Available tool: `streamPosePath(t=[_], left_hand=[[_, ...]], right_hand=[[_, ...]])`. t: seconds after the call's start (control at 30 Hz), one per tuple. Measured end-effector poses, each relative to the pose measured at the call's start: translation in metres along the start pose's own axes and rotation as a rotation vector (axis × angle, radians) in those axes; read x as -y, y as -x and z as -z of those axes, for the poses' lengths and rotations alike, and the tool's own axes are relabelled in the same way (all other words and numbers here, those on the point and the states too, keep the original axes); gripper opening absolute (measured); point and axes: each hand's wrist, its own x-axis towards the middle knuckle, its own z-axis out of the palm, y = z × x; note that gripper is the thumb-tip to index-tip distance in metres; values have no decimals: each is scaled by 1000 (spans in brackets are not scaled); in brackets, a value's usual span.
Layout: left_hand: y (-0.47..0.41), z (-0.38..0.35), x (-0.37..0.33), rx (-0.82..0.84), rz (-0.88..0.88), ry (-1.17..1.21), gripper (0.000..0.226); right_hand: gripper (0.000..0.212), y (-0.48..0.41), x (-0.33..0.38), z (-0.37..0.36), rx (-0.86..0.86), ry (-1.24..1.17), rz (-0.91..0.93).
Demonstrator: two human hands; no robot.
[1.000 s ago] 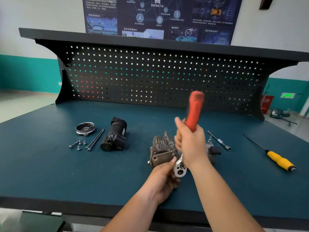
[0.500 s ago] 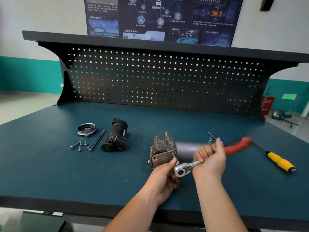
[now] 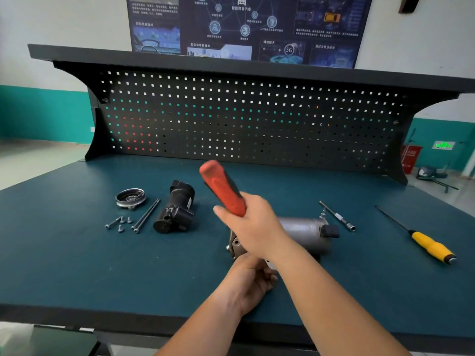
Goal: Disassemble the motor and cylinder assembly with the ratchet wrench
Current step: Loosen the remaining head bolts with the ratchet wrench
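Gripping the ratchet wrench (image 3: 222, 188) by the lower end of its red handle, the right hand (image 3: 253, 227) has its fingers wrapped fully round it. The handle tilts up and to the left, raised off the bench mat (image 3: 77, 253). The wrench head is hidden behind the right wrist. The left hand (image 3: 250, 281) sits just below, fingers curled in at the near left end of the motor and cylinder assembly (image 3: 303, 232); what it holds cannot be told. The assembly lies on its side at mid-bench, its grey cylinder pointing right and its bracket end under the right hand. Left of it, apart: a black motor unit (image 3: 177, 209), two long bolts (image 3: 146, 214) lying side by side, four small screws (image 3: 120, 223), and a round metal cover (image 3: 130, 197). Right of it: an extension bar (image 3: 336, 215) near the cylinder's far end, and a yellow-handled screwdriver (image 3: 431, 246) further out. A pegboard (image 3: 244, 119) stands at the back.
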Motion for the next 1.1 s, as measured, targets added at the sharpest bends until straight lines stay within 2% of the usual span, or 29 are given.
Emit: streamPosePath(t=[0.07, 0.13, 0.23, 0.37, 0.47, 0.53, 0.57, 0.67, 0.73, 0.77, 0.83, 0.9, 0.93, 1.1], left_hand=[[0, 0, 0, 4, -14, 0, 17], [-1, -1, 1, 1, -28, -1, 26], [-1, -3, 0, -26, -18, 18, 20], [1, -6, 0, -66, -27, 58, 15], [5, -5, 5, -123, -107, -29, 35], [10, 1, 9, -214, -262, -244, 48], [12, 6, 10, -278, -413, -385, 45], [18, 21, -6, -427, -964, -707, 6], [13, 26, -24, -414, -1147, -976, 37], [6, 28, -34, -355, -1142, -1136, 53], [-7, 25, -48, -193, -964, -1482, 77], [-22, 24, -54, -87, -770, -1798, 88], [-28, 23, -56, -58, -716, -1890, 86], [-38, 18, -69, 24, -778, -1912, 72]], right_hand=[[45, 0, -2, -1, 4, 2, 13], [43, 1, -5, 5, -79, -101, -23], [34, 4, -13, 20, -277, -500, -136], [38, 12, -30, 40, -667, -1023, -250], [40, 22, -43, 45, -824, -1208, -291], [41, 27, -49, 45, -861, -1242, -298], [41, 28, -50, 45, -866, -1240, -296], [42, 27, -49, 43, -881, -1236, -299], [42, 26, -49, 44, -888, -1242, -304], [42, 26, -49, 44, -895, -1246, -310], [43, 27, -49, 44, -920, -1263, -331], [44, 27, -49, 43, -945, -1296, -353], [44, 27, -49, 43, -955, -1305, -360], [44, 27, -48, 40, -979, -1278, -360]])
